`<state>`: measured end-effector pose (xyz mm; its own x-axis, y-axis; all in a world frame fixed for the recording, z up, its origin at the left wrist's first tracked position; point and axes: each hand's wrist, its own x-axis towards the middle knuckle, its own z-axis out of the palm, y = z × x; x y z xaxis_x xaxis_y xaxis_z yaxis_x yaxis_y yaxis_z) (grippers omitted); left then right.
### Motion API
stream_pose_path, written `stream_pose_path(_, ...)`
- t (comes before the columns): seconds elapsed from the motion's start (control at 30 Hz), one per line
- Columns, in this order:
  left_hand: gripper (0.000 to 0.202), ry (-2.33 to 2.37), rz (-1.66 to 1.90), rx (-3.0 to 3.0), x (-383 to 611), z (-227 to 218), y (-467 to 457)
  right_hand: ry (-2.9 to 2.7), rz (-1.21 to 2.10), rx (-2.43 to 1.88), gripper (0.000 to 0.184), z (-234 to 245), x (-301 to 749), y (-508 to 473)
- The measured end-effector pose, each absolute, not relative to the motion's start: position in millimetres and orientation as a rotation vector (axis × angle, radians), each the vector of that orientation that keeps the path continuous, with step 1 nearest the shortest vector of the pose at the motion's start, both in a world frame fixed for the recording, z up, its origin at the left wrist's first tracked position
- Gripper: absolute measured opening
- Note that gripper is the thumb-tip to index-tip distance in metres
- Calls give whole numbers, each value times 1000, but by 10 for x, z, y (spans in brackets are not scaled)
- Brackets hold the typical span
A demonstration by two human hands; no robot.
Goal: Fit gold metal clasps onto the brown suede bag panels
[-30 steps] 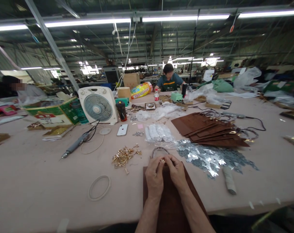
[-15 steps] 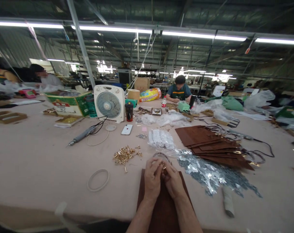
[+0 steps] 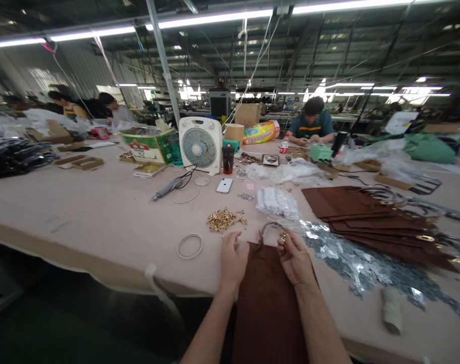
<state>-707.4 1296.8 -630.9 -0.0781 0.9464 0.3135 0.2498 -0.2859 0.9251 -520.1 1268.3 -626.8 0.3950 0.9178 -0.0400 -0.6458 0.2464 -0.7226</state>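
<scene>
A brown leather panel [image 3: 270, 298] lies in front of me and hangs over the table's near edge, with a curved handle [image 3: 270, 225] at its top. My right hand [image 3: 295, 258] is closed at the handle's right end, pinching a small gold metal fitting [image 3: 283, 235]. Left of the panel's top edge is my left hand [image 3: 233, 258], its fingers loosely bent and apart, with nothing visible in them. Just beyond it is a pile of small gold screw-like pieces [image 3: 220, 220]. The fitting's exact shape is partly hidden by my fingers.
Flat silver metal plates [image 3: 366, 263] spread on the right, below stacked brown leather panels [image 3: 366, 212]. A grey roll [image 3: 392, 309] lies near the front edge. A white ring [image 3: 189, 246], electric screwdriver [image 3: 167, 189], phone [image 3: 224, 185] and fan [image 3: 200, 146] are leftward. A co-worker [image 3: 311, 124] sits opposite.
My hands were together at the fitting; now the left has come away to the left, while the right still holds the fitting. The whole view has swung left.
</scene>
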Motion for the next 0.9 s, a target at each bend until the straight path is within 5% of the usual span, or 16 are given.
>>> stream_pose_path(0.17,39,1338,940,2065,-7064,-6248,12898,-449,1095,-703,44,-6248,-5218,12695)
stream_pose_path(0.5,9,1320,1127,1830,-6938,-6247,12937,-421,1003,-681,39,-6258,-5152,12676)
stream_pose_path(0.73,33,1172,1241,1212,-6982,-6318,12955,-417,1029,-567,35,-6220,-5133,12620)
stream_pose_path(0.9,40,947,1131,1351,-6986,-6347,12953,-433,1010,-565,37,-6187,-5146,12578)
